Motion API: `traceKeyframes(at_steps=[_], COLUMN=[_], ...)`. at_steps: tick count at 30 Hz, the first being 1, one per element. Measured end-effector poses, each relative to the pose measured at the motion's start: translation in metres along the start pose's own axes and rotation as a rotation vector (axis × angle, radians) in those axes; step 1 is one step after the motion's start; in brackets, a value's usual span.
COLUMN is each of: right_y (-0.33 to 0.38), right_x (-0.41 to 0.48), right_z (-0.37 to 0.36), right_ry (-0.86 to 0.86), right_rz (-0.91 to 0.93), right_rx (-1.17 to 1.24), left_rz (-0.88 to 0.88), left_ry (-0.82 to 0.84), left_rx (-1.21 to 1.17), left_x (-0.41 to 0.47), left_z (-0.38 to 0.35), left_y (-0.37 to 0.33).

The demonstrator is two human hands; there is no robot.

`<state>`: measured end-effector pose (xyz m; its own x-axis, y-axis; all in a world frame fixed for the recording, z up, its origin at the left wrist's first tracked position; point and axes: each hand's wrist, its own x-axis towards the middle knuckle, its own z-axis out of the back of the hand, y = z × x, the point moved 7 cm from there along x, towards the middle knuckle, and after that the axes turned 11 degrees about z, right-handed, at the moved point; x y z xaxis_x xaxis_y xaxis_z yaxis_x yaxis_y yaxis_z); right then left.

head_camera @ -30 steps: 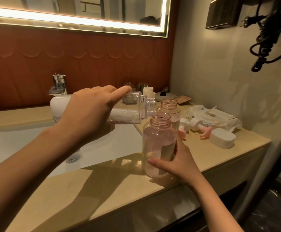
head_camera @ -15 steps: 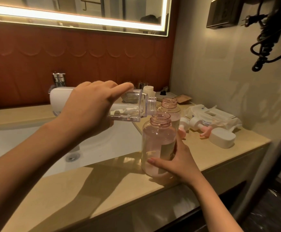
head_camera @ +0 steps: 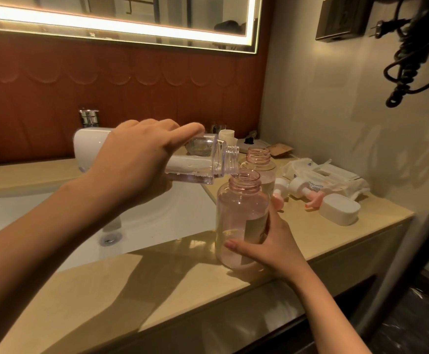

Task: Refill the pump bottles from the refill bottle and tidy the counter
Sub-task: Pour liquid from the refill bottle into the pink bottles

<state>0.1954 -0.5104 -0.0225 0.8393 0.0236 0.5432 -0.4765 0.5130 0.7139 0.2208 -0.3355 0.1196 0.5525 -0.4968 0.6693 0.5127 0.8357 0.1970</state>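
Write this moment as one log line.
left hand: grips refill bottle, tipped, mouth over near pink bottle | right hand: grips that bottle | pump heads: lying on counter

lit mirror (head_camera: 121, 19) | red-brown wall panel (head_camera: 106, 93) | beige counter (head_camera: 106, 290) | white sink (head_camera: 170, 215)

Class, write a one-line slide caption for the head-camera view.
Left hand tips the refill bottle toward the open pump bottle, which the right hand steadies on the counter.

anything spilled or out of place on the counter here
No spill shows. Two pump heads lie loose on their sides by the wipes pack, off the open pink bottles, as expected mid-refill.
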Motion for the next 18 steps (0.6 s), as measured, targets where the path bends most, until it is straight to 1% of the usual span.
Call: traceKeyframes(at_steps=[18], right_y=[-0.0009], right_x=[-0.0003], right_z=[0.0], right_ry=[0.007], right_rz=[-0.027], right_rx=[-0.027], left_rz=[0.001], left_ry=[0.005], left_rx=[0.003], left_x=[0.0012], left_z=[0.0011], left_y=[-0.001])
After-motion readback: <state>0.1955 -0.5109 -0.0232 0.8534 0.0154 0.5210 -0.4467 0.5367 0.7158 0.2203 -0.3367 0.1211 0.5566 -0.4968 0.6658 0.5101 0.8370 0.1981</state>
